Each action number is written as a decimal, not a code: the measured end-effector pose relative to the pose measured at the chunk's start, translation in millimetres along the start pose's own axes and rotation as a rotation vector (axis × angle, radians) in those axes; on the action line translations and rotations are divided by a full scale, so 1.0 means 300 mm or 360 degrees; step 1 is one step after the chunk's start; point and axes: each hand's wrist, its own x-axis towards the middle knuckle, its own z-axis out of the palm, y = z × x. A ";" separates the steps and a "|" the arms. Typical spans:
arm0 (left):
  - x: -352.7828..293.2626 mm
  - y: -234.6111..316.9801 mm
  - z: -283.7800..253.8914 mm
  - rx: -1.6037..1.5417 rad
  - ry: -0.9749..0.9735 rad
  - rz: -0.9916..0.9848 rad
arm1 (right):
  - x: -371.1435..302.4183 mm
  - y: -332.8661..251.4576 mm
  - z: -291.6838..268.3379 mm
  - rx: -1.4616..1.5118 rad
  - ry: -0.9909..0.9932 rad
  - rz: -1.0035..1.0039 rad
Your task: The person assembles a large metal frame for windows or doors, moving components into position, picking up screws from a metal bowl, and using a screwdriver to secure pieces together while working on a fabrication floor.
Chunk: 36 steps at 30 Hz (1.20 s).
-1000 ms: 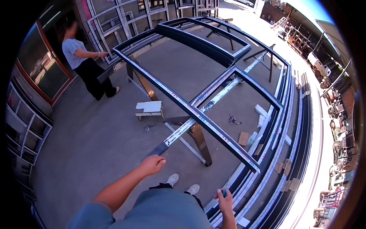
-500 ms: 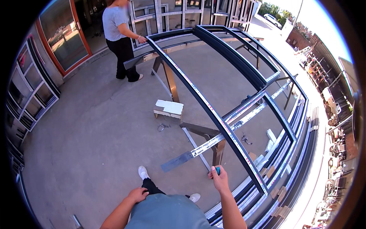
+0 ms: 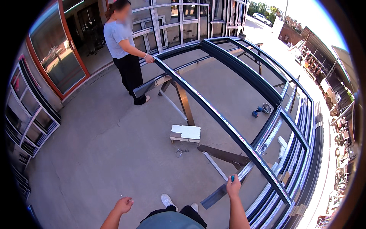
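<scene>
My right hand (image 3: 233, 186) is closed around a small teal object (image 3: 232, 178); most of it is hidden by the fingers. It is over the near end of a trestle's bar, left of a large dark window frame (image 3: 217, 112). My left hand (image 3: 124, 205) hangs in the air over the floor, left of my shoes, with fingers loosely curled and nothing seen in them. The frame lies flat across trestles (image 3: 183, 100), its long near bar lined with a printed strip. At the frame's far left corner, another person's hand (image 3: 149, 58) touches it.
A white-topped low stool (image 3: 185, 132) stands under the frame beside a thin wire loop (image 3: 182, 152). A blue power tool (image 3: 259, 111) rests on the floor inside the frame's outline. Long profiles (image 3: 263, 206) are stacked on the right. More frames (image 3: 34, 110) lean at the left.
My left hand has come away from my waist and now hangs out to the left. The view has shifted, bringing the power tool into plain sight. My right hand keeps the teal object.
</scene>
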 end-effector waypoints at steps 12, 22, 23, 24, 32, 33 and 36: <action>0.401 0.302 -0.195 0.0076 -0.0304 0.0360 | 0.382 -0.252 0.130 0.0105 0.0365 -0.0190; 0.885 0.287 -0.339 0.0150 -0.0116 0.0220 | 1.023 -0.236 0.284 -0.0016 0.0580 0.0020; 0.932 0.309 -0.349 0.0018 -0.0143 0.0111 | 1.071 -0.224 0.298 -0.0081 0.0557 0.0023; 0.985 0.326 -0.372 -0.0115 -0.0171 0.0002 | 1.109 -0.213 0.315 -0.0146 0.0533 0.0025; 1.182 0.570 -0.413 -0.0332 -0.0340 0.0060 | 1.233 -0.170 0.386 -0.0146 0.0445 0.0355; 1.203 0.561 -0.413 -0.0307 -0.0371 0.0050 | 1.233 -0.166 0.396 -0.0131 0.0431 0.0389; 1.291 0.563 -0.388 -0.0282 -0.0391 0.0014 | 1.238 -0.155 0.383 -0.0189 0.0398 0.0406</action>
